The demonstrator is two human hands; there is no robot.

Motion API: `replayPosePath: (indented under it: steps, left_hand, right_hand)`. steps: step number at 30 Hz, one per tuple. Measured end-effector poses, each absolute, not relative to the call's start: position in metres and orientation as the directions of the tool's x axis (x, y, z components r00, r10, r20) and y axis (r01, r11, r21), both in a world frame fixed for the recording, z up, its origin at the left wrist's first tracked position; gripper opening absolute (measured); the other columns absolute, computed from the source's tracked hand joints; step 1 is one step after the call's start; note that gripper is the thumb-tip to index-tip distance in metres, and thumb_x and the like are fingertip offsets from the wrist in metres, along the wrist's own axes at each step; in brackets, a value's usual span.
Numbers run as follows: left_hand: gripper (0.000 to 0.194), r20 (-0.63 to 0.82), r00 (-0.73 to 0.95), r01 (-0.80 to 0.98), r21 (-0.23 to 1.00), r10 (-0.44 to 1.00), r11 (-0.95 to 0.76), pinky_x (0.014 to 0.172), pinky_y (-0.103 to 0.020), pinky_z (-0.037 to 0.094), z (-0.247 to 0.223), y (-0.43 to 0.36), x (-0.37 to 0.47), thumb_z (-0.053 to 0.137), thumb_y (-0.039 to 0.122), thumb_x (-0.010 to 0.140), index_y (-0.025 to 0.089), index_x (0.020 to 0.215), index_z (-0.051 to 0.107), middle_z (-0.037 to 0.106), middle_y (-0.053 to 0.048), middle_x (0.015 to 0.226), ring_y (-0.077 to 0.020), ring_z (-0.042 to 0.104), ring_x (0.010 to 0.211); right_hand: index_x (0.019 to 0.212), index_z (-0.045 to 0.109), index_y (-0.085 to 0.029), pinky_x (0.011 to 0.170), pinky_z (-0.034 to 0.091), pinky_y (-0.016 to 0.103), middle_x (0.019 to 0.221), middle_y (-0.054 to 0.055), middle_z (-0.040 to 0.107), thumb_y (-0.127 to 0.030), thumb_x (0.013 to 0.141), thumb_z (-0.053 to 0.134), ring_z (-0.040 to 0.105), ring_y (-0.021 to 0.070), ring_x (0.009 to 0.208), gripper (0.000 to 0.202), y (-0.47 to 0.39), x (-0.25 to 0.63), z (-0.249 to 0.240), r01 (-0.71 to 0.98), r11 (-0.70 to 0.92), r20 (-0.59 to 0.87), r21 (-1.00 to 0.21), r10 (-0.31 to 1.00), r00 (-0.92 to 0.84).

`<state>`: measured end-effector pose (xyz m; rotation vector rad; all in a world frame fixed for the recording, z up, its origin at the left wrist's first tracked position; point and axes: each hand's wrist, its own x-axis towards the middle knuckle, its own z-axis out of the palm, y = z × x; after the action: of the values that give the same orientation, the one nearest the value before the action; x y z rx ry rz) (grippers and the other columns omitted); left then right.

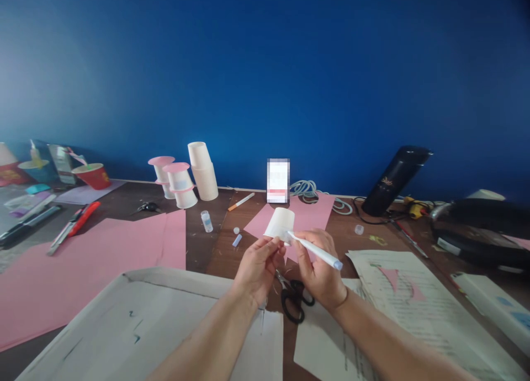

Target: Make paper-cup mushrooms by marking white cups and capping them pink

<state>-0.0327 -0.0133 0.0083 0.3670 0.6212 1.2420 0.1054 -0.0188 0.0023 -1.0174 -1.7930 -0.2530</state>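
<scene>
Left fingers (268, 248) pinch the upside-down paper cup (280, 222) near its rim, apparently to steady it for the pen (318, 251) the right fingers (305, 263) grip; scissors (294, 286) lie below both.

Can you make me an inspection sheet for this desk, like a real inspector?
Surface: brown table, partly covered by pink paper and printed sheets.
Job's things: white cup, narrow end up, tilted; pale pen, tip at the cup, contact unclear.
Clutter: scissors by the hands; red cutter knife lying on the pink paper.
Hands: left hand holds the cup, right hand the pen.
Cables: pale cable, coiled near the wall.
Surroundings: blue wall behind; dark bottle.
</scene>
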Motion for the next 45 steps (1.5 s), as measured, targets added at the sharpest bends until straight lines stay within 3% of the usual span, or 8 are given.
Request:
replayPosePath:
  steps: [15, 38, 45]
  left_hand:
    - [0.009, -0.264, 0.204, -0.815, 0.488, 0.943, 0.313, 0.062, -0.014, 0.052, 0.0093, -0.012, -0.0346, 0.062, 0.006, 0.077, 0.009, 0.069, 0.062, 0.061, -0.004, 0.071, -0.0061, 0.059, 0.062]
    - [0.006, -0.244, 0.219, -0.794, 0.519, 0.945, 0.318, 0.061, -0.015, 0.052, 0.0077, -0.0131, -0.0351, 0.067, 0.008, 0.074, 0.009, 0.07, 0.062, 0.062, -0.004, 0.07, -0.0064, 0.059, 0.061]
    - [0.008, -0.237, 0.21, -0.784, 0.539, 0.949, 0.308, 0.063, -0.015, 0.052, 0.008, -0.0128, -0.0345, 0.065, 0.008, 0.075, 0.009, 0.069, 0.062, 0.06, -0.004, 0.069, -0.0059, 0.058, 0.061]
  right_hand:
    - [0.102, 0.056, -0.019, 0.083, 0.048, 0.04, 0.093, 0.008, 0.063, -0.019, 0.088, 0.053, 0.059, 0.0217, 0.091, 0.015, -0.0199, 0.1053, 0.0021, 0.707, 0.617, 0.841, -0.347, 0.538, -0.057]
    - [0.1, 0.055, -0.02, 0.087, 0.045, 0.041, 0.088, 0.006, 0.065, -0.02, 0.088, 0.052, 0.062, 0.0207, 0.087, 0.013, -0.0191, 0.1051, 0.0033, 0.74, 0.607, 0.836, -0.29, 0.537, -0.113]
    - [0.101, 0.056, -0.02, 0.082, 0.047, 0.039, 0.092, 0.007, 0.063, -0.021, 0.088, 0.051, 0.06, 0.0211, 0.089, 0.013, -0.0207, 0.1042, 0.0033, 0.72, 0.607, 0.837, -0.338, 0.544, -0.066]
